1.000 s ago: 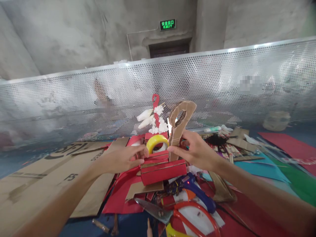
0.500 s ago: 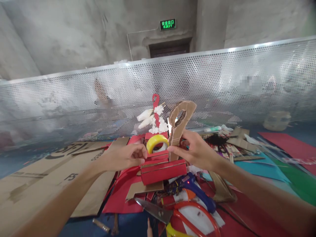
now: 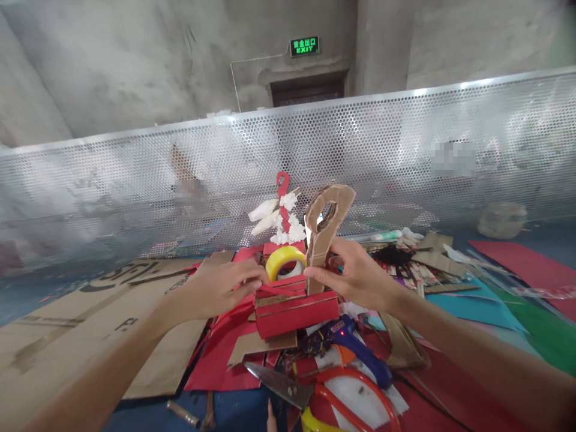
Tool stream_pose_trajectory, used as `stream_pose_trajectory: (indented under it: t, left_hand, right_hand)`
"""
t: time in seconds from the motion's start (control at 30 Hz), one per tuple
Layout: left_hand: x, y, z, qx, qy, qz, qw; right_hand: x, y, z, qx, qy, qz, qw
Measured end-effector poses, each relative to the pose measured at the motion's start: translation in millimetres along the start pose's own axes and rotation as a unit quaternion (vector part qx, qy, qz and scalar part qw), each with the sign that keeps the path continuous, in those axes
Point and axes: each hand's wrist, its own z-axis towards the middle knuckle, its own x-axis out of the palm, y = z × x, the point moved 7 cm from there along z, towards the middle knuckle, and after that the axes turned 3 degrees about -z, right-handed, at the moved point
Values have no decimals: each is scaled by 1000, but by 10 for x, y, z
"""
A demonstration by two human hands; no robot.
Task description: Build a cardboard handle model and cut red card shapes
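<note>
Between my hands is a long red-covered cardboard block (image 3: pixel 297 320) with slots along its top. My right hand (image 3: pixel 355 273) pinches the lower stem of a brown cardboard hook shape (image 3: pixel 335 225), which stands upright with its foot at the block's top. My left hand (image 3: pixel 229 285) has its fingertips closed on a thin red strip (image 3: pixel 274 292) at the block's left end; the fingertips partly hide it. Just behind the block a yellow tape roll (image 3: pixel 283 257) stands on edge. Farther back is a red hooked form (image 3: pixel 283 183) with white flower-like pieces (image 3: pixel 294 233) around it.
In front lie scissors (image 3: pixel 288 387) with red and yellow handles and a blue glue gun (image 3: pixel 360 351) with a lit red light. Flat cardboard (image 3: pixel 148 333) covers the left. Coloured sheets (image 3: pixel 477 306) and scraps lie right. A perforated metal panel (image 3: pixel 382 150) stands behind.
My left fingertips have shifted slightly up at the block's left end, and the red strip there now lies slanted, showing more brown cardboard. My right hand and the cardboard hook shape barely move.
</note>
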Motion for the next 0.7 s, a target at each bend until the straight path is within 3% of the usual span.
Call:
stream_pose_trajectory:
  t: [0.27, 0.53, 0.7]
  left_hand:
    - [105, 40, -29, 69, -7, 70, 995]
    - [84, -279, -78, 114, 19, 118, 986]
    - [140, -314, -45, 109, 8, 169, 980]
  right_hand:
    - [3, 3, -4, 0, 5, 4, 1000]
    - [3, 2, -7, 6, 9, 3, 1000]
    - [0, 14, 6, 3, 9, 2, 1000]
